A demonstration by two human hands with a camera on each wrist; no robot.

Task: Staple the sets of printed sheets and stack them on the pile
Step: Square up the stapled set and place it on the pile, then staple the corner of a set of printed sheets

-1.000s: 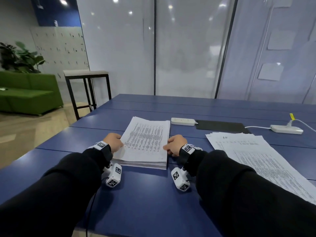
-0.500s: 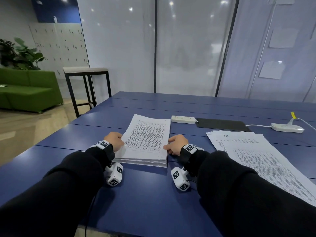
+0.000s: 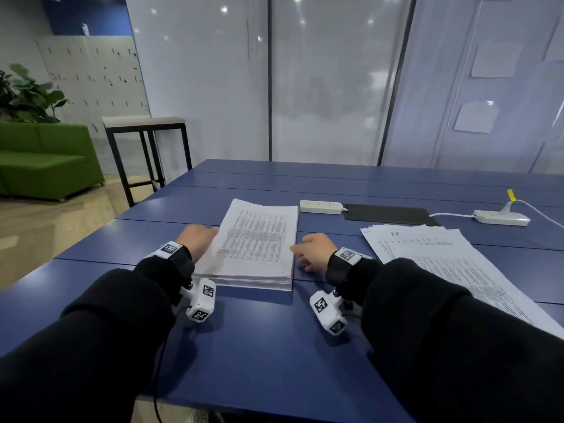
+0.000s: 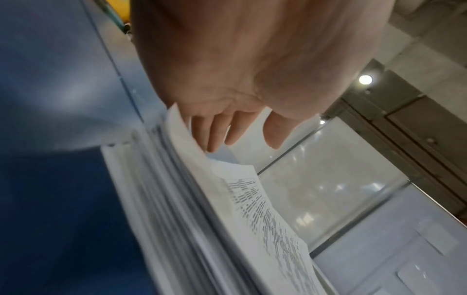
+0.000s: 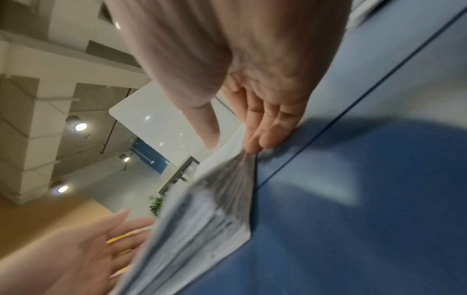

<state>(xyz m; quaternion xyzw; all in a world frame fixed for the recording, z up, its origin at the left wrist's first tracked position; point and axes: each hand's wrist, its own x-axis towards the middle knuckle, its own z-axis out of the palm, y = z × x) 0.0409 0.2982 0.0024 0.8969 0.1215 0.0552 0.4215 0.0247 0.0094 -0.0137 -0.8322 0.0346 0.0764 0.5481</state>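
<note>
A thick pile of printed sheets (image 3: 253, 248) lies on the blue table (image 3: 268, 346) between my hands. My left hand (image 3: 200, 241) is at the pile's left edge, its straight fingers (image 4: 217, 131) against the slightly lifted top sheets of the pile (image 4: 202, 219). Along the right edge rests my right hand (image 3: 311, 250), and its straight fingers (image 5: 262, 135) touch the side of the pile (image 5: 202, 215) low by the table. Neither hand holds anything. A fanned spread of loose printed sheets (image 3: 442, 264) lies to the right. No stapler is in view.
Behind the pile lie a white power strip (image 3: 320, 206) and a black pad (image 3: 387, 214). A second power strip (image 3: 500, 217) with a cable sits at the far right. A high black-framed table (image 3: 146, 123) and a green sofa (image 3: 45, 160) stand off to the left.
Both hands have uncurled from the pile's sides to straighter fingers. The left hand has slid a little forward along the left edge. The pile has stayed where it was.
</note>
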